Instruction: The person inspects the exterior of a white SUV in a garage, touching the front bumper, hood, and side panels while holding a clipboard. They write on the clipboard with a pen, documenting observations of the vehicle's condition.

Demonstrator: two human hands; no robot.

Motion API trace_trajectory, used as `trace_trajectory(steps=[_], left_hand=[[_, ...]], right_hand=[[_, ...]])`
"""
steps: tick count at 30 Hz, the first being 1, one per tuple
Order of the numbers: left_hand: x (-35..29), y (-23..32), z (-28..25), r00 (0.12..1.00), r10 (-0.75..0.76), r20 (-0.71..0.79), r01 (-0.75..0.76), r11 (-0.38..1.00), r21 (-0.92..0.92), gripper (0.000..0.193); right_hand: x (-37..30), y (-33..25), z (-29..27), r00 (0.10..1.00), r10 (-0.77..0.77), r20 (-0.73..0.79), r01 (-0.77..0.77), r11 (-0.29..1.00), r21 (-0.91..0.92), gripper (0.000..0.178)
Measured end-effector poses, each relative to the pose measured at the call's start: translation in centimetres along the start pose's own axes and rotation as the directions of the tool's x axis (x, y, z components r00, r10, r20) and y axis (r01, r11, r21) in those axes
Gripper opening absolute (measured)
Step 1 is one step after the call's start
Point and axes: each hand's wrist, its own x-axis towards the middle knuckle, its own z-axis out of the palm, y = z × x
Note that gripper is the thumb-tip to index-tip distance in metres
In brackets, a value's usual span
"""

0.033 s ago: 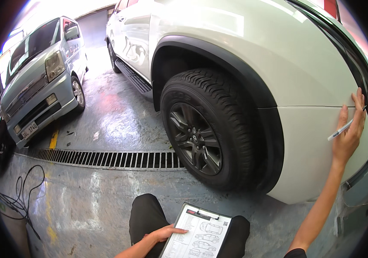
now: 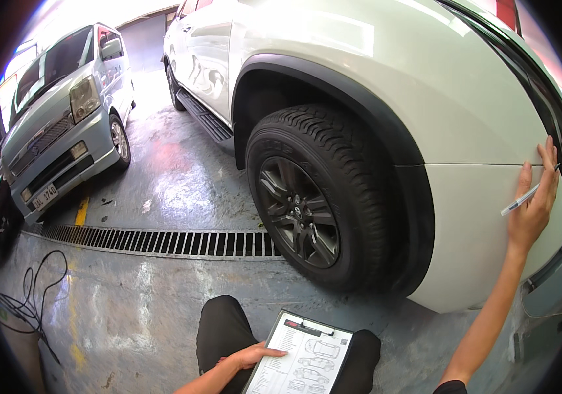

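"What's held?"
"Left hand (image 2: 251,356) grips the clipboard (image 2: 310,328) between the knees (image 2: 226,328); right hand (image 2: 532,211), holding a pen (image 2: 520,199), touches the white car (image 2: 386,85)."
"Advice?"
"I'd keep the pen's tip off the car."

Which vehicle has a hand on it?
The white vehicle at right: the right hand rests on its corner panel. The silver van at left stands apart, untouched.

Right fingers (image 2: 545,177) high, left fingers (image 2: 273,352) low
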Motion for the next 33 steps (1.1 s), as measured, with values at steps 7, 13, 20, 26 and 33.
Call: trace_trajectory(steps=[7, 13, 20, 26, 33], left_hand=[[1.4, -0.6, -0.7, 0.997, 0.073, -0.003, -0.072, 0.990, 0.125, 0.085], [2.2, -0.3, -0.8, 0.998, 0.061, -0.017, -0.057, 0.983, 0.175, 0.084], [2.5, 0.1, -0.5, 0.999, -0.002, -0.054, 0.013, 0.980, 0.197, 0.082], [0.8, 0.7, -0.4, 0.997, -0.048, -0.067, 0.060, 0.977, 0.202, 0.077], [0.6, 1.3, 0.5, 0.997, -0.041, -0.071, 0.056, 0.975, 0.216, 0.076]], right_hand=[[-0.9, -0.9, 0.3, 1.000, -0.001, -0.011, 0.000, 0.999, -0.035, 0.032], [-1.1, -1.2, 0.7, 0.999, 0.038, -0.019, -0.038, 0.999, -0.030, 0.032], [-1.2, 0.3, 1.2, 0.999, -0.031, -0.020, 0.030, 0.998, -0.051, 0.034], [-1.2, -0.8, 1.7, 0.997, -0.045, -0.063, 0.044, 0.999, -0.022, 0.034], [-1.3, 0.3, 2.0, 0.998, -0.022, -0.057, 0.023, 1.000, 0.007, 0.036]])
